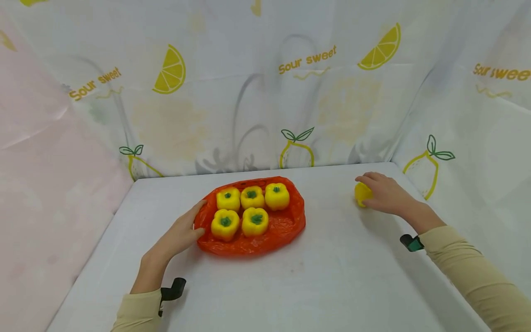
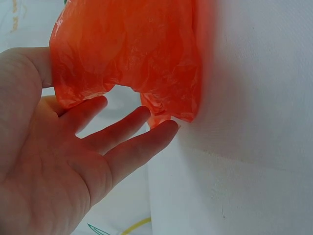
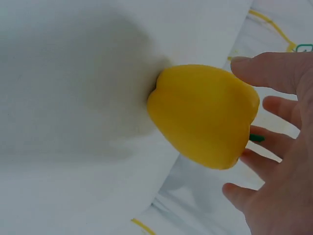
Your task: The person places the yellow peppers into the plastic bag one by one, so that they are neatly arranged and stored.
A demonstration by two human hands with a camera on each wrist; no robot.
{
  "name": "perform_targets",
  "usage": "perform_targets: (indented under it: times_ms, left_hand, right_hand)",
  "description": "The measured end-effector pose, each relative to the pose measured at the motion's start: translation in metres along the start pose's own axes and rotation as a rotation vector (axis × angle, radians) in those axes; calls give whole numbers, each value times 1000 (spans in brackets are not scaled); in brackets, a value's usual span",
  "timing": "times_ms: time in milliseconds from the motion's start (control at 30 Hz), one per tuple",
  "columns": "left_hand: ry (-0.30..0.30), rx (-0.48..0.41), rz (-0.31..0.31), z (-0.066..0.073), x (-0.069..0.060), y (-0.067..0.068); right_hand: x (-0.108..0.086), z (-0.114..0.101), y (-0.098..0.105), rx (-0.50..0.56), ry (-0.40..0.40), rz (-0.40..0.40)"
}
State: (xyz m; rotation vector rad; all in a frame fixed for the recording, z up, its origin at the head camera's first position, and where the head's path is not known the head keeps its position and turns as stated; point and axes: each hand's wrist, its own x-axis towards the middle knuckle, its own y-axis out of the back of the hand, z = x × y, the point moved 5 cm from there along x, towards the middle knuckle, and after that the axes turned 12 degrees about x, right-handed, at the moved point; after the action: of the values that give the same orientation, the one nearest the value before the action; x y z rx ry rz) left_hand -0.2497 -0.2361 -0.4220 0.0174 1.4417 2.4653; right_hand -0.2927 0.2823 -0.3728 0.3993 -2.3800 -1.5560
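Note:
Five yellow bell peppers with green stems, one of them a bell pepper (image 1: 255,222) at the front, sit in an orange-red plastic bag (image 1: 286,233) with its mouth spread upward. My left hand (image 1: 182,235) is at the bag's left edge, thumb and fingers apart; in the left wrist view the left hand (image 2: 63,156) has loosely extended fingers against the crinkled plastic. Off to the right, a single yellow bell pepper (image 3: 205,115) stands on the table, stem up. Over it reaches my right hand (image 1: 386,193), its thumb and fingers spread around the top without a visible squeeze.
A white-covered table (image 1: 323,276) carries everything. Behind it hangs a cloth backdrop (image 1: 232,92) with lemon prints, which continues along the right side; a pinkish cloth (image 1: 50,184) borders the left. Black camera mounts (image 1: 174,289) sit on both wrists.

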Motion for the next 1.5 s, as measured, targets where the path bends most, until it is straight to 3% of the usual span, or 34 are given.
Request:
perform_targets:
  times_ms: [167, 767, 1067, 1500]
  left_hand:
    - [5, 9, -3, 0, -1, -1]
    - [26, -13, -9, 0, -3, 1]
    - [22, -6, -13, -1, -2, 0]
    - [30, -11, -24, 0, -2, 0]
  right_hand:
    - [-3, 12, -2, 55, -60, -41]
    - [-4, 18, -1, 39, -66, -43]
    - [-5, 13, -7, 82, -5, -39]
    - [-1, -13, -6, 78, 24, -47]
